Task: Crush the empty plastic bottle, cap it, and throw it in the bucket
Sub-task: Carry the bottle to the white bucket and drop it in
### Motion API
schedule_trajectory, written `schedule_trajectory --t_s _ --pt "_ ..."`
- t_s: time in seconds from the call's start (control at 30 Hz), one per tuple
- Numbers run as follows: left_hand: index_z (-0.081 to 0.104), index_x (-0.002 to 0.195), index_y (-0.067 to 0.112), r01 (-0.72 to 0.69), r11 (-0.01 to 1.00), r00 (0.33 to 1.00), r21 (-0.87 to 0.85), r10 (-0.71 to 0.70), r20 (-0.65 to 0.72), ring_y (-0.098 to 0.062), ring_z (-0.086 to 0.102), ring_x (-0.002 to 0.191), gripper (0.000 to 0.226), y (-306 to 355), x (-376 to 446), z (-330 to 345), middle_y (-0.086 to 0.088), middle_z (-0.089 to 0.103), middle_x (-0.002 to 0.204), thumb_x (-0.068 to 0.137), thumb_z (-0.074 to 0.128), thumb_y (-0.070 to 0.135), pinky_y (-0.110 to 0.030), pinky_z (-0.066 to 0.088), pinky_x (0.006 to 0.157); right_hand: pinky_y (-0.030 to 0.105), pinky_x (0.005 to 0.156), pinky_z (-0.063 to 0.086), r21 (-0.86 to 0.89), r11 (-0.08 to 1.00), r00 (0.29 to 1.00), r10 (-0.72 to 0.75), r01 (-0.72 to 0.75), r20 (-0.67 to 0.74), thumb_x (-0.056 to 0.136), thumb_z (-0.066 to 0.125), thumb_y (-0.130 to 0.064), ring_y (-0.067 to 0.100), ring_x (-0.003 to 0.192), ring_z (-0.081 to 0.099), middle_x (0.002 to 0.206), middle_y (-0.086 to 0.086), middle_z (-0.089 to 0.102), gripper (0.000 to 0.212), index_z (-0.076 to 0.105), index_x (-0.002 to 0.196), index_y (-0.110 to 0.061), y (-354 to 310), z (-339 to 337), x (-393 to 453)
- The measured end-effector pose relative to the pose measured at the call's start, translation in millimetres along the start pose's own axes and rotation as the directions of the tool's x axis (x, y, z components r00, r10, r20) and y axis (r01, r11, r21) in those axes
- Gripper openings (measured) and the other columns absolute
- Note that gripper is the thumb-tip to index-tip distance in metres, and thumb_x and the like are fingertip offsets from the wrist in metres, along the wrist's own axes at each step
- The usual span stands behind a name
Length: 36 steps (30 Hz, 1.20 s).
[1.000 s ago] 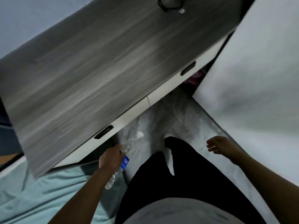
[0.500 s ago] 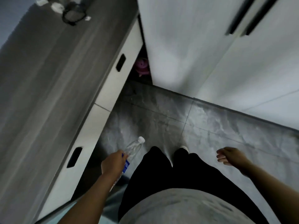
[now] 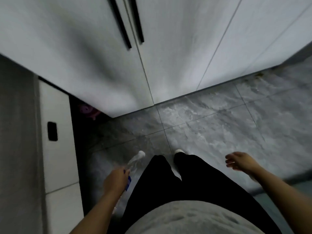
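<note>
Head cam looks straight down a standing person's front: grey shirt, black trousers, one white shoe tip (image 3: 179,151) on the grey marbled floor tiles (image 3: 219,129). Left hand (image 3: 116,180) has its fingers wrapped around the middle of the plastic bottle (image 3: 135,160), right over the blue label (image 3: 128,182). The bottle is held low beside the left leg, white cap (image 3: 141,154) on and pointing forward and away, bottom end sticking out behind the hand. Pretty blurry, so I can't tell how dented it is. Right hand (image 3: 239,161) hangs out to the side holding nothing, fingers loosely curled and a bit apart. White cabinet doors (image 3: 168,56) with black handles fill the top, a grey-topped drawer unit (image 3: 55,132) runs down the left, and something pink (image 3: 89,110) sits in the dark gap between them.
</note>
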<state>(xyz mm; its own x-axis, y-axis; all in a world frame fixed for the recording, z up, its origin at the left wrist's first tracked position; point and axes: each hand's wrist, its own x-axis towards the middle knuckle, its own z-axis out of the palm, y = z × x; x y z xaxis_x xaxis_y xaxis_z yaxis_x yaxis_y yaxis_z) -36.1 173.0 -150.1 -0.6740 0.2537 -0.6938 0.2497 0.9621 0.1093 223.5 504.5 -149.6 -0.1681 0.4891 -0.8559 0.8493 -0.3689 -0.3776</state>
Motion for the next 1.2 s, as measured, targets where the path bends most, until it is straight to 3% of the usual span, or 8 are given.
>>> schedule_trajectory --t_s 0.13,0.27,0.43,0.6,0.8,0.9,1.07,1.2 --pt "0.043 0.063 0.022 -0.126 0.982 0.992 0.141 0.126 0.011 -0.016 0.047 0.063 0.035 10.6 25.5 -31.5 -0.004 0.058 0.078 0.093 0.044 0.040 -0.029 0.035 0.058 0.024 0.051 0.034 0.205 0.974 0.988 0.115 -0.093 -0.101 0.091 0.040 -0.004 0.012 0.041 0.059 0.070 0.014 0.058 0.020 0.057 0.081 0.000 43.0 23.7 -25.3" --pt "0.039 0.059 0.023 -0.234 0.942 0.971 0.240 0.215 0.103 -0.021 0.053 0.066 0.039 27.6 44.1 -51.6 0.000 0.053 0.067 0.087 0.052 0.046 -0.030 0.041 0.059 0.022 0.046 0.044 0.333 0.935 0.964 0.193 -0.124 -0.184 0.089 0.045 -0.001 0.022 0.054 0.054 0.067 0.013 0.060 0.019 0.061 0.080 0.006 96.5 55.5 -52.3" --pt "0.058 0.083 0.013 -0.322 0.858 0.947 0.401 0.285 0.150 -0.030 0.064 0.091 0.032 67.3 53.3 -59.2 -0.011 0.068 0.097 0.086 0.054 0.045 -0.034 0.049 0.076 0.027 0.056 0.037 0.541 0.821 0.924 0.332 -0.182 -0.193 0.092 0.042 -0.007 0.024 0.060 0.054 0.075 0.014 0.062 0.022 0.061 0.089 0.004 151.7 83.7 -84.1" --pt "0.064 0.089 0.015 -0.400 0.748 0.915 0.530 0.364 0.177 -0.029 0.064 0.096 0.034 120.2 51.5 -49.8 -0.010 0.069 0.103 0.091 0.046 0.043 -0.034 0.050 0.081 0.025 0.056 0.034 0.677 0.707 0.899 0.409 -0.205 -0.154 0.094 0.040 -0.008 0.022 0.062 0.055 0.070 0.010 0.059 0.021 0.059 0.091 0.001 189.7 96.2 -96.4" --pt "0.066 0.088 0.003 -0.517 0.636 0.847 0.572 0.475 0.238 -0.034 0.064 0.094 0.040 188.6 42.3 -32.0 -0.020 0.069 0.100 0.092 0.046 0.037 -0.040 0.053 0.085 0.024 0.053 0.034 0.765 0.618 0.895 0.426 -0.181 -0.133 0.094 0.038 -0.005 0.022 0.057 0.051 0.069 0.013 0.058 0.022 0.058 0.089 0.003 201.4 74.9 -94.6" --pt "0.068 0.092 0.006 -0.554 0.604 0.821 0.573 0.509 0.256 -0.034 0.064 0.094 0.037 216.9 34.6 -23.6 -0.020 0.069 0.100 0.093 0.046 0.036 -0.041 0.053 0.085 0.022 0.049 0.038 0.783 0.605 0.888 0.429 -0.143 -0.169 0.093 0.038 -0.005 0.022 0.058 0.051 0.086 0.021 0.058 0.024 0.059 0.091 0.006 204.6 45.8 -90.9" --pt "0.066 0.098 0.003 -0.545 0.599 0.833 0.586 0.470 0.294 -0.034 0.063 0.098 0.038 255.3 32.2 -15.0 -0.022 0.067 0.106 0.093 0.045 0.034 -0.039 0.052 0.087 0.025 0.056 0.038 0.842 0.535 0.869 0.447 -0.072 -0.210 0.095 0.037 -0.009 0.019 0.063 0.053 0.097 0.021 0.057 0.034 0.054 0.109 0.016 210.3 3.9 -82.2" --pt "0.067 0.089 0.005 -0.549 0.576 0.832 0.605 0.446 0.330 -0.030 0.063 0.090 0.037 301.9 39.1 -10.2 -0.019 0.069 0.101 0.095 0.043 0.033 -0.032 0.047 0.076 0.027 0.056 0.036 0.877 0.470 0.850 0.497 -0.094 -0.175 0.095 0.035 -0.008 0.020 0.062 0.052 0.096 0.020 0.055 0.034 0.051 0.113 0.016 211.2 -19.0 -68.1"
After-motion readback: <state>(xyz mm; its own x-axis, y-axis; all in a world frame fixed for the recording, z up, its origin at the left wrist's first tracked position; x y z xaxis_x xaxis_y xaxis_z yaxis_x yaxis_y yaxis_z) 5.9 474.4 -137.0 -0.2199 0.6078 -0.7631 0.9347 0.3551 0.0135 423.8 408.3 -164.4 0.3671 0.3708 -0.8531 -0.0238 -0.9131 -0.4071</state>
